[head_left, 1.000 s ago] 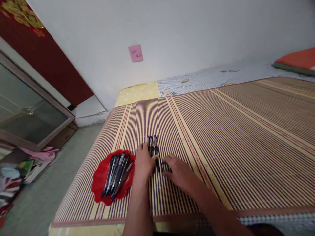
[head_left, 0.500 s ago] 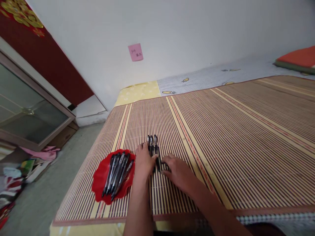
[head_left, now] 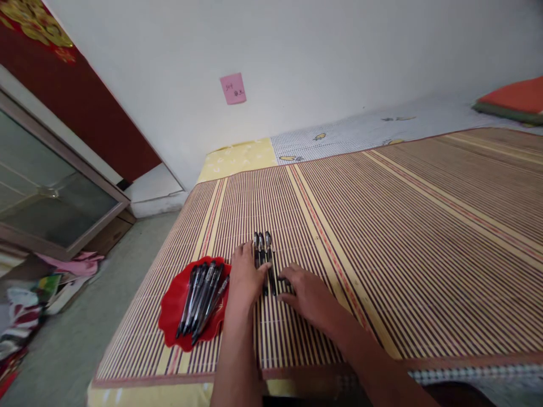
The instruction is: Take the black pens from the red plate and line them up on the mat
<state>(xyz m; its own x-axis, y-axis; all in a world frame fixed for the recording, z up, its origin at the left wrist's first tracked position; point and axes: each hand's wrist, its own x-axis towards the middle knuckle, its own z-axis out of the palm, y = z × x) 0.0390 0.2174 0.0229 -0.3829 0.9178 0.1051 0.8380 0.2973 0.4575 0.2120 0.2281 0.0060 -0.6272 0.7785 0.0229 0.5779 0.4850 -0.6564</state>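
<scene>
Three black pens (head_left: 268, 257) lie side by side on the striped mat (head_left: 365, 226), caps pointing away from me. Along their left side rests my left hand (head_left: 246, 274), fingers stretched out and thumb reaching across over the pens, hiding part of them. A short gap to the right of the pens, my right hand (head_left: 297, 285) is held low with bent fingers and thumb apart, nothing visible between them. Left of my left hand sits a red scalloped plate (head_left: 169, 311) carrying a bunch of similar black pens (head_left: 206, 297).
The mat covers a bed against a white wall, where a pink note (head_left: 233, 89) is stuck. An orange folded item (head_left: 513, 97) lies at the far right. Beyond the bed's left edge are the floor, a glass-fronted cabinet (head_left: 55, 186) and piled cloth (head_left: 25, 314).
My left hand has shifted slightly left, away from the row of pens, showing more of them. My right hand stays nearly where it was.
</scene>
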